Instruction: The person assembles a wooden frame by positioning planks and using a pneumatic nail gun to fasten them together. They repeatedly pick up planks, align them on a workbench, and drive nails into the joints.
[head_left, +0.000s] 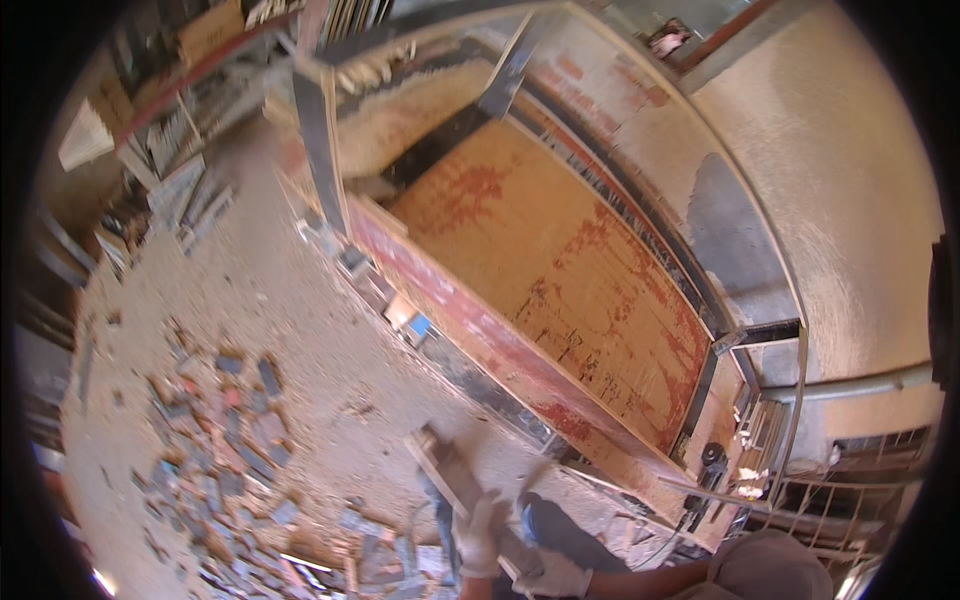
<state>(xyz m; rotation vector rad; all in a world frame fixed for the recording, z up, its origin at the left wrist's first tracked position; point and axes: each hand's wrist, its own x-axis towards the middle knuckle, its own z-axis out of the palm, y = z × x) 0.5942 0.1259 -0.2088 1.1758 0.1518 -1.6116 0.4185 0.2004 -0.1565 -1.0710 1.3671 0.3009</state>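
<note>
A grey sleeve point(770, 568) bulged in from the lower edge, closest to the camera, with a bare forearm point(655, 580) reaching left from it. A short wooden plank point(450, 474), brown with a paler edge, slanted through the lower middle, above the floor, its far end pointing up and to the left. The left hand point(481, 530), in a whitish glove, was closed around the plank partway along it; the right hand point(558, 575), gloved alike, gripped it near the lower end. Motion blur hid the exact finger positions.

Blue trouser legs point(565, 530) showed just beyond the hands. To the left, a broad scatter of wood offcuts point(230, 430), grey, brown and reddish, lay over the dusty floor point(330, 390). Ahead and to the right stood a large timber frame point(470, 310) around a tan plywood panel point(560, 270) blotched with red. A small blue block point(420, 325) sat along the frame's near side. Farther off were a metal grille point(840, 510) at the lower right and a reddish rack beam point(200, 72) at the upper left.
</note>
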